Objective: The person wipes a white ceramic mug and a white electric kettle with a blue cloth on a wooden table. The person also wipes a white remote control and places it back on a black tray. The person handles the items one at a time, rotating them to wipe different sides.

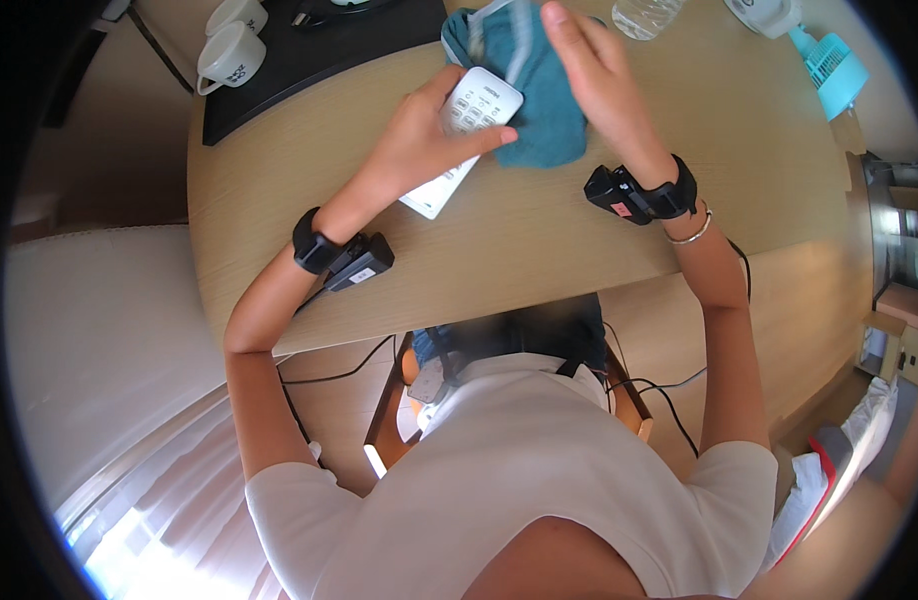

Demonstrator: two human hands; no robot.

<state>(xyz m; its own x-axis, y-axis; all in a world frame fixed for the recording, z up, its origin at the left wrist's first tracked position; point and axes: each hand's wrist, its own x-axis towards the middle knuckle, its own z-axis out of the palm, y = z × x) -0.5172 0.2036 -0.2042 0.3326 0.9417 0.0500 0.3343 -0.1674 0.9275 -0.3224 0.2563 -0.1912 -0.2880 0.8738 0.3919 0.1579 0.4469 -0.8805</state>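
My left hand (429, 135) grips a white remote control (483, 97) with grey-marked buttons, held at a slant above the table. The thumb lies across its face and hides some of the keys. Behind the remote's upper end is a teal cloth (549, 127), seemingly a pouch, with a white cord (520, 45) that is blurred. My right hand (598, 75) is at the cloth's right side with the thumb pointing away from me. Its other fingers are mostly hidden, so whether they pinch the fabric cannot be seen. Both wrists carry black strapped devices.
White mugs (232, 56) stand at the far left by a black board (316, 56) with a cable on it. A clear plastic bottle (645, 16) is beyond my right hand. A turquoise slotted plastic object (834, 75) sits at the right edge of the wooden table (504, 240).
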